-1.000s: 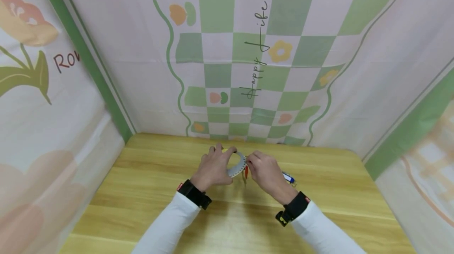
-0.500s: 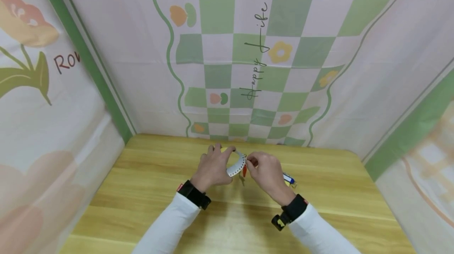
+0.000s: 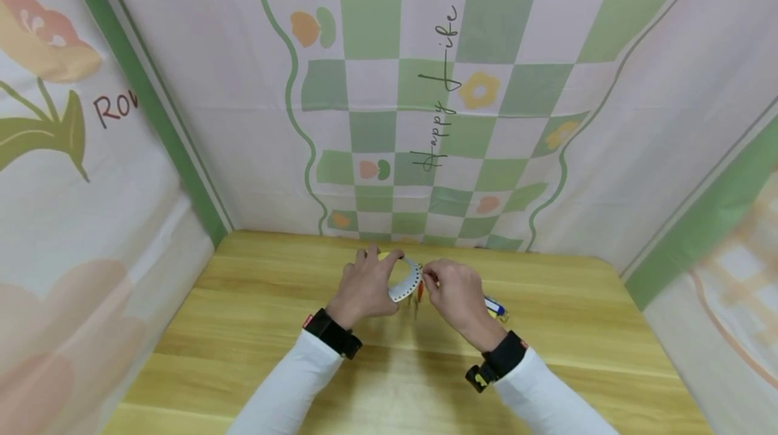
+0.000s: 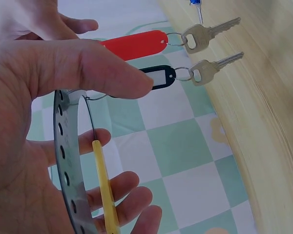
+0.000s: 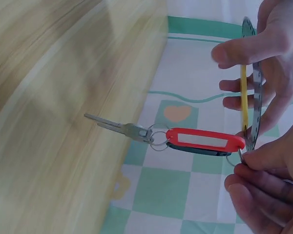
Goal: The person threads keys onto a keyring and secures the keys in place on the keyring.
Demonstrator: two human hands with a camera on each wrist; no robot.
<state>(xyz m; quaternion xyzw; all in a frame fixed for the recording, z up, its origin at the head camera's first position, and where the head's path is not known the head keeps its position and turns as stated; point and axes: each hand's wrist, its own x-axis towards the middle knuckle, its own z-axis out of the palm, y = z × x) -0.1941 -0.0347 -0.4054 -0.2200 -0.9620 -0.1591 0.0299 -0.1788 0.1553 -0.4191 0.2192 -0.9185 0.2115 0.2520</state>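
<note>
My left hand [image 3: 363, 285] holds a curved grey metal plate [image 3: 406, 285] with a row of holes along its edge. A thin yellow strip [image 4: 105, 187] runs beside the plate, between my thumb and fingers. At the plate's edge, my right hand [image 3: 454, 294] pinches a small wire ring [image 5: 241, 156] with thumb and fingertips. From there extend a red key tag [image 5: 205, 140] and a black key tag [image 4: 161, 78], each with a silver key [image 4: 198, 38] on a ring. Whether the pinched ring passes through a hole cannot be told.
A blue key tag [image 3: 495, 305] lies on the wooden table [image 3: 389, 381], right of my right hand, with something yellow beside it. A patterned cloth [image 3: 371, 131] hangs behind the table's far edge.
The plate has tilted slightly in my left hand. My right hand has turned a little, staying at the plate's edge. The hanging red tag and keys have swung slightly.
</note>
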